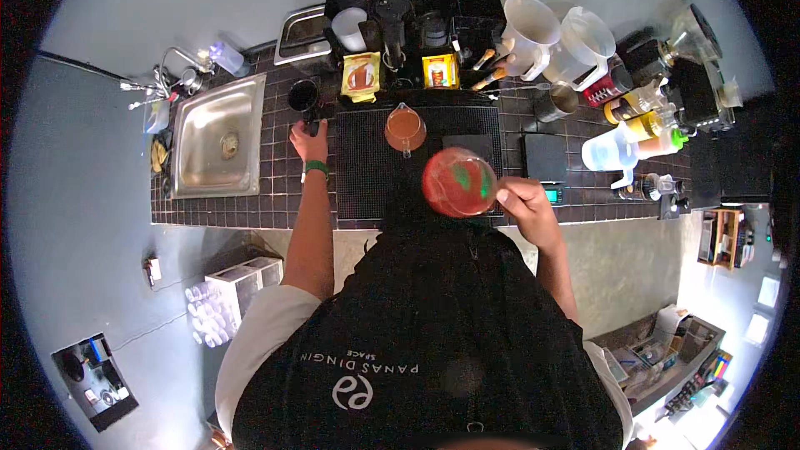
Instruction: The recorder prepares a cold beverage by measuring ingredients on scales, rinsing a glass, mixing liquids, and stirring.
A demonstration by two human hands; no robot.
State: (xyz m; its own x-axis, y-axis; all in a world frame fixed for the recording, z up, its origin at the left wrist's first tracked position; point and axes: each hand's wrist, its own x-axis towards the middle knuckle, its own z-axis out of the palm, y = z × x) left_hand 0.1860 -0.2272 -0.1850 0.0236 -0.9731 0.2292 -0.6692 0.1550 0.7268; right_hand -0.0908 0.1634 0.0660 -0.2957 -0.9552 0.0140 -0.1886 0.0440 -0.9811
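Note:
My right hand (530, 209) grips the side of a round red lid or shallow strainer-like disc (459, 182) with green patches, raised above the counter's near edge; its exact kind is unclear. My left hand (310, 140) is closed around the handle of a black cup-like vessel (304, 95) on the dark tiles right of the sink. Between the hands, a glass pitcher (405, 128) of orange-brown liquid stands on a black bar mat (362, 165). A black flat device (469, 145) lies partly behind the red disc.
A steel sink (253, 137) is at left. Yellow packets (360, 78) stand behind the mat. Clear plastic jugs (531, 31), a metal cup (556, 102), a digital scale (544, 159), bottles (644, 125) and a measuring jug (609, 149) crowd the right side.

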